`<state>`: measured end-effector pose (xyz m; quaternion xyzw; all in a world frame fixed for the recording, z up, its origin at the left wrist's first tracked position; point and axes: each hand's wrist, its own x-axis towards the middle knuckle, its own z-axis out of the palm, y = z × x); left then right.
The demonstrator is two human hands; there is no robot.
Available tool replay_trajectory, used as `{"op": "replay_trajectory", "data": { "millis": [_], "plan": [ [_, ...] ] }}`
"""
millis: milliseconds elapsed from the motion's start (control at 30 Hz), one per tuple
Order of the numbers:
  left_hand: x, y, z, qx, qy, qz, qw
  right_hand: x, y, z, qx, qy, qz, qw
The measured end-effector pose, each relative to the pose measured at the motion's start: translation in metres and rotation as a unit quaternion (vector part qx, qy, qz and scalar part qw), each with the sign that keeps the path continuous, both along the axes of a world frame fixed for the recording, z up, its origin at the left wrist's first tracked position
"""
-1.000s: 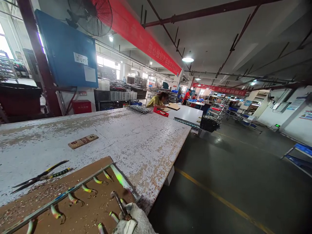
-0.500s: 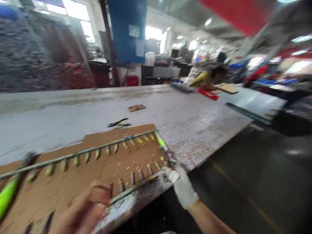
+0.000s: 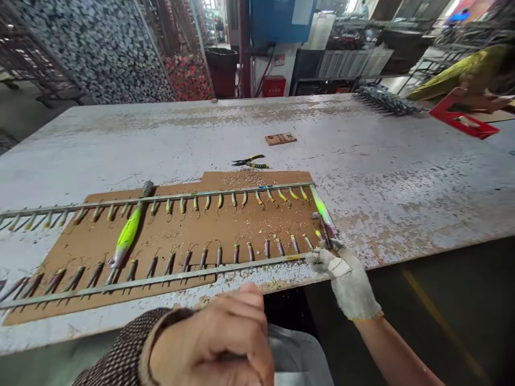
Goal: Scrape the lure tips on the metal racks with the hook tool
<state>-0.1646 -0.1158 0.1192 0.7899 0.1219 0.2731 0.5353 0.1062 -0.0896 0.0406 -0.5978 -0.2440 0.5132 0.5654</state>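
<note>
Two long metal rails, the far rail and the near rail, carry rows of small painted fishing-lure bodies with thin wires; yellow-green ones hang from the far rail, purplish ones stand along the near one. A larger yellow-green and white painted piece lies across the rails, and a similar one spans their right end. My right hand, in a whitish glove, closes around a thin dark tool at that corner. My bare left hand is curled before the table edge; its grip is hidden.
Brown cardboard with scattered chips lies beneath the rails on the worn white table. Beyond are pliers and a small wooden block. At far right a person in a yellow top leans near a red frame.
My left hand has drawn back from the near rail to in front of the table edge. The view has swung left and down. My gloved right hand stays at the right corner.
</note>
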Motion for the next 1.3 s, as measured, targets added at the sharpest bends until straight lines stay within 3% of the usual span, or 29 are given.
{"op": "replay_trajectory", "data": {
  "millis": [67, 167, 300, 400, 700, 933, 1300],
  "plan": [
    [0.002, 0.008, 0.01, 0.03, -0.048, 0.03, 0.998, 0.003, -0.002, -0.001, 0.001, -0.018, -0.002, 1.0],
    [0.007, 0.014, 0.011, 0.068, -0.07, 0.054, 0.994, 0.007, -0.006, 0.002, 0.014, -0.049, 0.006, 0.999],
    [0.006, 0.02, 0.005, 0.077, -0.037, 0.054, 0.995, 0.002, -0.008, 0.016, 0.025, -0.11, 0.043, 0.993],
    [0.002, 0.023, 0.009, 0.076, -0.009, 0.053, 0.996, -0.008, -0.006, 0.022, 0.032, -0.131, 0.085, 0.987],
    [-0.01, 0.034, 0.037, 0.095, -0.034, 0.088, 0.991, -0.019, -0.002, 0.009, 0.067, -0.126, 0.123, 0.982],
    [-0.01, 0.031, 0.032, 0.086, -0.019, 0.089, 0.992, -0.02, -0.003, 0.019, 0.027, -0.085, 0.104, 0.991],
    [-0.021, 0.019, 0.02, 0.102, -0.017, 0.102, 0.989, -0.024, -0.004, 0.019, 0.021, -0.154, 0.105, 0.982]
  ]
}}
